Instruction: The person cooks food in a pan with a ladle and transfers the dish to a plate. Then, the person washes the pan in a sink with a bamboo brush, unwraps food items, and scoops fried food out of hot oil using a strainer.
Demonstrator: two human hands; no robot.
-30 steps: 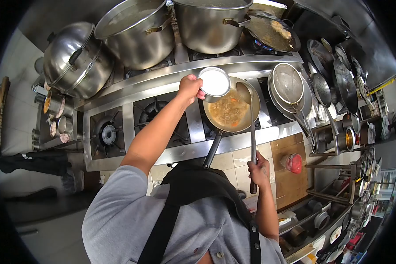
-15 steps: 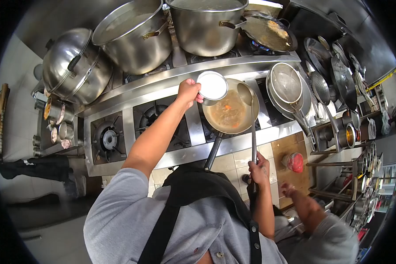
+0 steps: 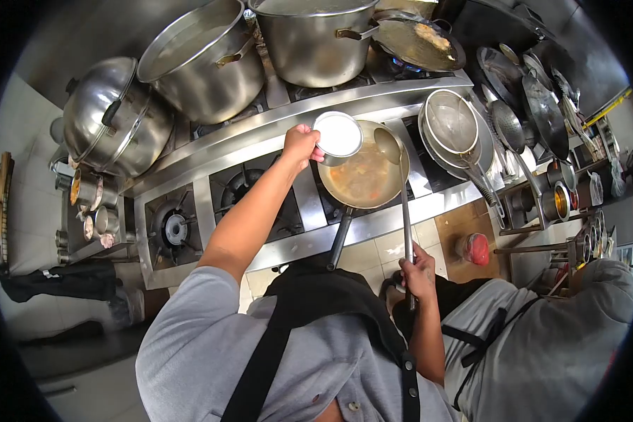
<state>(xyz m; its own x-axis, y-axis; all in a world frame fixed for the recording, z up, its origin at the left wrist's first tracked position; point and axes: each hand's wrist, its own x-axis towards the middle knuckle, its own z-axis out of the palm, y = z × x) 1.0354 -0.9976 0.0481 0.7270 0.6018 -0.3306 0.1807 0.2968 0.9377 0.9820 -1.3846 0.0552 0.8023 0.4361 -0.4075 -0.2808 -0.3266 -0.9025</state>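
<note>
My left hand [image 3: 302, 145] grips the rim of a small metal container [image 3: 340, 135] filled with something white. It is held over the left part of a frying pan [image 3: 394, 195], hiding some of the rim. Brownish liquid with orange bits [image 3: 362, 176] lies in the pan, which sits on the stove with its black handle [image 3: 340, 239] toward me. My right hand [image 3: 418, 273] is closed around the long handle of a ladle [image 3: 387, 145]. The ladle's bowl is over the right side of the pan, above the liquid.
Large steel pots [image 3: 316, 42] stand along the back, beside a dark pan [image 3: 418, 43] over a flame. A strainer [image 3: 451, 121] rests on a bowl at right. A co-worker [image 3: 534, 344] in grey is close on my right. A red-topped tub [image 3: 473, 248] stands beyond the stove's front.
The co-worker has come further into view at my right. The ladle's bowl has shifted slightly left over the pan. My left hand keeps the container at nearly the same spot.
</note>
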